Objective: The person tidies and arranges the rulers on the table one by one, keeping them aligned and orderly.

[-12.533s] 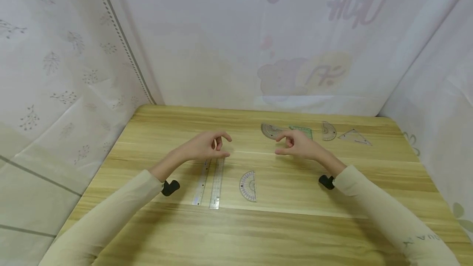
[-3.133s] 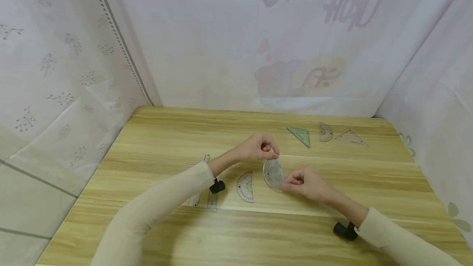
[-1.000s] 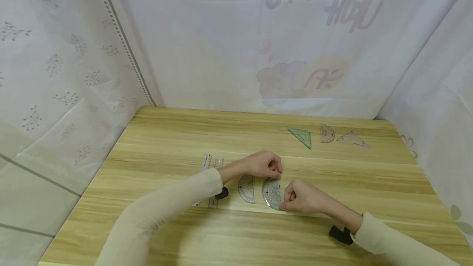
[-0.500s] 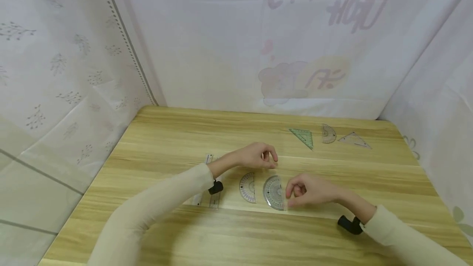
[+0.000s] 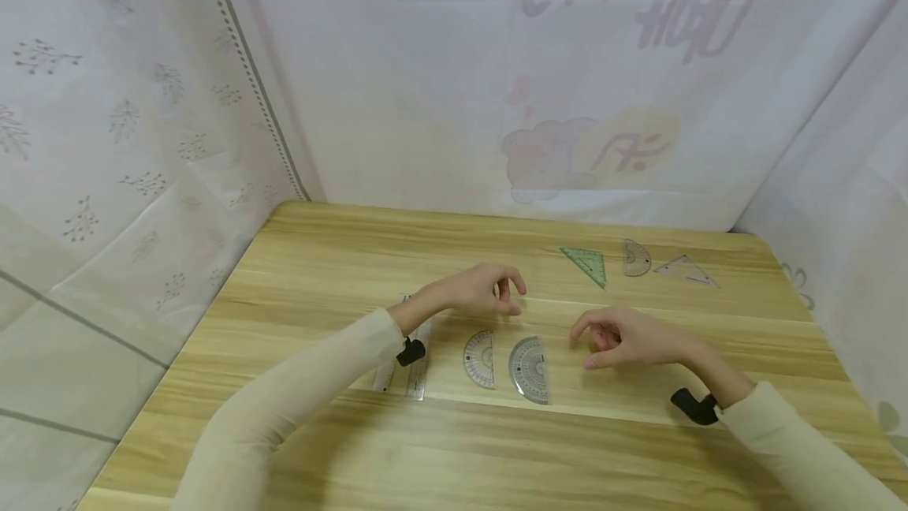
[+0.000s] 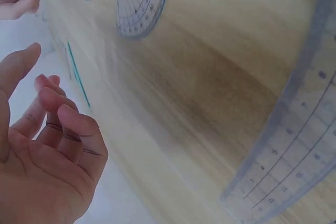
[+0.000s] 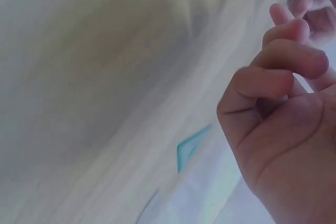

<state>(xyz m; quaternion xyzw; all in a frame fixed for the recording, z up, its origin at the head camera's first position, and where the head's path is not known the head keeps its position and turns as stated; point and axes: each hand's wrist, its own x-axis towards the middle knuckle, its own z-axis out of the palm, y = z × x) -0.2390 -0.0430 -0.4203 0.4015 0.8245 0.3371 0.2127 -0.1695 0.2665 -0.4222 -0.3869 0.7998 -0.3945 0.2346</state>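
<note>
My left hand (image 5: 482,289) hovers above the table with loosely bent fingers and holds nothing; its palm shows in the left wrist view. Below it, two clear rulers (image 5: 417,373) lie side by side, partly hidden by my forearm. A smaller clear protractor (image 5: 480,359) rests to their right. Beside that lies a larger grey protractor (image 5: 529,370), its straight edge facing right. My right hand (image 5: 631,337) is apart from the larger protractor, to its right, fingers loosely curled around nothing.
Toward the back right of the wooden table (image 5: 454,456) lie a green set square (image 5: 587,265), another protractor (image 5: 636,258) and a clear set square (image 5: 686,271). Fabric curtains (image 5: 397,85) stand behind the table and at both sides.
The larger protractor went from the back of the table to beside the smaller one, carried by both hands. Both hands have since let go and moved away, the right one rightward.
</note>
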